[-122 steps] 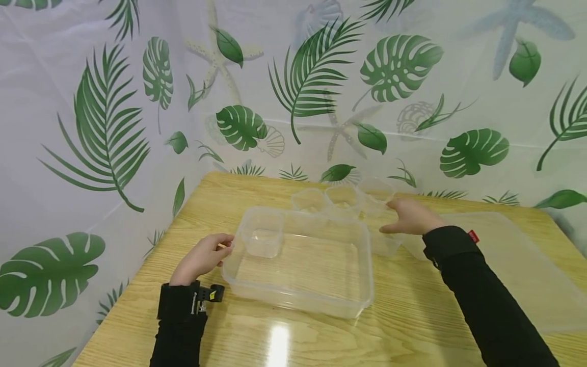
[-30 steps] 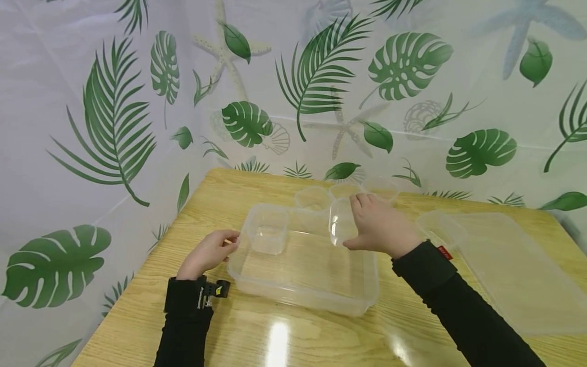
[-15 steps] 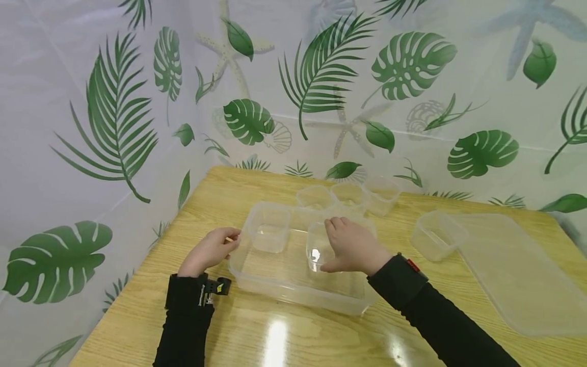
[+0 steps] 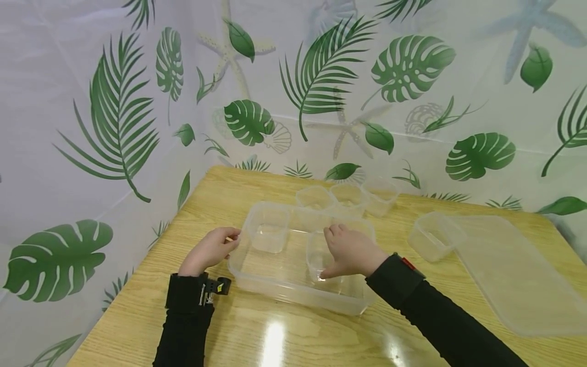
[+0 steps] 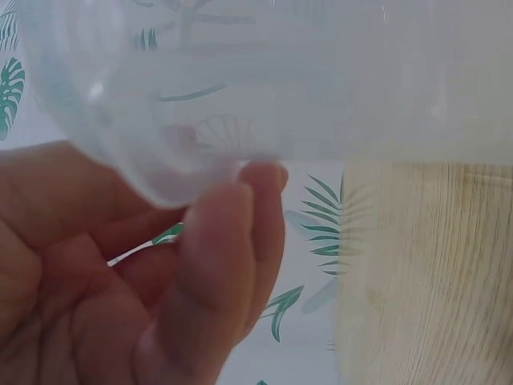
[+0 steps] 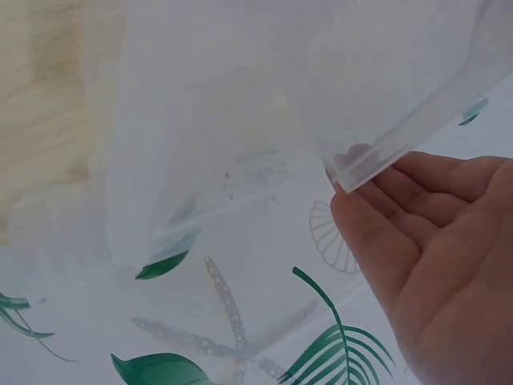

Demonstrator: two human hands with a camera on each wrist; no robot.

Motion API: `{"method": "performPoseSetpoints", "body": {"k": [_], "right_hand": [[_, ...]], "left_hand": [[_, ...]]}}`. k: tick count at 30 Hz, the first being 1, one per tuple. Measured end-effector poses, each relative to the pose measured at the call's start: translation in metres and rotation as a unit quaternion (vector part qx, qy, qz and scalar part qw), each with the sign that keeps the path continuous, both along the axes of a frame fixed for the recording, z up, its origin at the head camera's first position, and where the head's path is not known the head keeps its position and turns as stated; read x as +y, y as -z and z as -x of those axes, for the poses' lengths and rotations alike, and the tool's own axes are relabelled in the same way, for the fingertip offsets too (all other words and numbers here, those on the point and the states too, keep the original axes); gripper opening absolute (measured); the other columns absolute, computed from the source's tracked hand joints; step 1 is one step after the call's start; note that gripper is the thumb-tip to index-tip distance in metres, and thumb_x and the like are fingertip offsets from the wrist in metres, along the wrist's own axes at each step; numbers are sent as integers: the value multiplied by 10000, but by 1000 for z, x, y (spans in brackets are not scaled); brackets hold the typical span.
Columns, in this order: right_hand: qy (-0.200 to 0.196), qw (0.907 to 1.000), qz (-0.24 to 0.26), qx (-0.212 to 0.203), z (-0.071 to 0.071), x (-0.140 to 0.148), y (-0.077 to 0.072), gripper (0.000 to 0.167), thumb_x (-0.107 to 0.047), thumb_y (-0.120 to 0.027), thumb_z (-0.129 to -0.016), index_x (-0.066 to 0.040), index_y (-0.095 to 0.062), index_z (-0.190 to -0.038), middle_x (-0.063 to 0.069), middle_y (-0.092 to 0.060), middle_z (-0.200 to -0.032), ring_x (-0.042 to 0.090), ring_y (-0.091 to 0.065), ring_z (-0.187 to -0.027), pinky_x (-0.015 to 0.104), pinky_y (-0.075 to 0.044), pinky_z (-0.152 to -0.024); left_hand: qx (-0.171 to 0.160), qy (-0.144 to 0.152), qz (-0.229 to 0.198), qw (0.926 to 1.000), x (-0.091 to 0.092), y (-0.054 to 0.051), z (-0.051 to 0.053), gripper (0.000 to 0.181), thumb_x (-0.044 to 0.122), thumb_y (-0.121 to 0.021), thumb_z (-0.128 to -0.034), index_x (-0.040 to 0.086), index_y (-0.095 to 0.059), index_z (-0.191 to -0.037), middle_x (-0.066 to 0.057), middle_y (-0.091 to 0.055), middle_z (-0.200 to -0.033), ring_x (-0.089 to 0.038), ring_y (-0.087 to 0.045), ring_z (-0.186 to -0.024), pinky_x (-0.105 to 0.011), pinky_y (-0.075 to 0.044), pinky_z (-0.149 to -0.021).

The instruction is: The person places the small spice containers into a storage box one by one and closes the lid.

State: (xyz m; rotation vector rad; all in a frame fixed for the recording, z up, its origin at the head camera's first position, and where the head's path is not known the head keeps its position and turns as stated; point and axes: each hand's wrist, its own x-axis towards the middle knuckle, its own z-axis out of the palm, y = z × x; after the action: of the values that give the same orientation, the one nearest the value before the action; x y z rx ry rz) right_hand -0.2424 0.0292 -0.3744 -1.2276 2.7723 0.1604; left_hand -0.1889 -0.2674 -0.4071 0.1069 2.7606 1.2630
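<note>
A large clear plastic container [image 4: 300, 298] stands on the table in the head view. My left hand [image 4: 208, 252] pinches its left rim; in the left wrist view the thumb [image 5: 212, 273] and fingers close on the edge of the translucent wall. Inside the container, at the right front, is a small clear box [image 4: 317, 252]. My right hand [image 4: 350, 250] grips this box by its rim, as the right wrist view also shows, with the thumb [image 6: 373, 249] on one side and fingers behind. Another small clear box [image 4: 269, 237] sits in the container's back left corner.
Behind the container stand three small clear boxes [image 4: 379, 196] in a row. To the right, one more small box [image 4: 433, 237] touches or overlaps a flat translucent lid [image 4: 527, 275]. A leaf-patterned curtain [image 4: 321, 102] rises behind the wooden table [image 4: 238, 331].
My right hand has moved left and toward me from the boxes at the back right, lowering a small box into the large container. My left hand has stayed at the rim.
</note>
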Motion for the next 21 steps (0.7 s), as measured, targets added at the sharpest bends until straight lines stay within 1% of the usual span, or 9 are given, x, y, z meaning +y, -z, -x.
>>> {"method": "performPoseSetpoints", "body": {"k": [3,7,10,15,17,21], "right_hand": [[63,9999,-13,-85,1,1,4,994,-600,-653,-657,137,-369,-1261,269,-415,-1227,375,-403,-1118,429,-414,-851],[93,9998,-4,-150,2,4,7,988,-599,-647,-665,125,-362,-1274,266,-408,-1239,374,-406,-1121,433,-411,-855],[109,9997,45,-215,3,5,8,980,-584,-652,-672,121,-355,-1283,268,-393,-1260,377,-394,-1138,443,-394,-875],[97,9996,50,-268,4,7,9,994,-601,-641,-671,116,-346,-1292,268,-387,-1268,378,-389,-1147,445,-387,-885],[78,9992,115,-362,4,9,8,1006,-605,-640,-670,118,-332,-1299,273,-378,-1274,384,-383,-1152,451,-383,-887],[98,9967,334,-727,6,19,4,1013,-566,-666,-673,121,-291,-1316,286,-340,-1299,398,-349,-1177,467,-355,-910]], "left_hand": [[6,6,24,10000,0,0,0,341,87,-462,-926,-46,-475,-1239,-182,-534,-1122,-243,-538,-919,-293,-491,-650],[6,3,67,10000,-1,0,0,346,93,-463,-926,-43,-470,-1245,-175,-530,-1134,-249,-534,-934,-290,-489,-650],[9,11,99,10000,-2,0,0,352,98,-463,-927,-43,-465,-1250,-179,-525,-1144,-253,-533,-941,-287,-487,-650],[16,-2,107,9999,-2,-1,-1,356,94,-462,-927,-49,-458,-1252,-184,-521,-1148,-254,-534,-940,-287,-486,-651],[14,5,96,10000,-2,-1,-2,355,93,-461,-927,-49,-459,-1252,-183,-522,-1147,-252,-535,-939,-288,-487,-654],[-14,18,68,10000,0,-1,-1,350,95,-461,-927,-43,-465,-1249,-176,-528,-1141,-248,-536,-940,-288,-489,-662]]}}
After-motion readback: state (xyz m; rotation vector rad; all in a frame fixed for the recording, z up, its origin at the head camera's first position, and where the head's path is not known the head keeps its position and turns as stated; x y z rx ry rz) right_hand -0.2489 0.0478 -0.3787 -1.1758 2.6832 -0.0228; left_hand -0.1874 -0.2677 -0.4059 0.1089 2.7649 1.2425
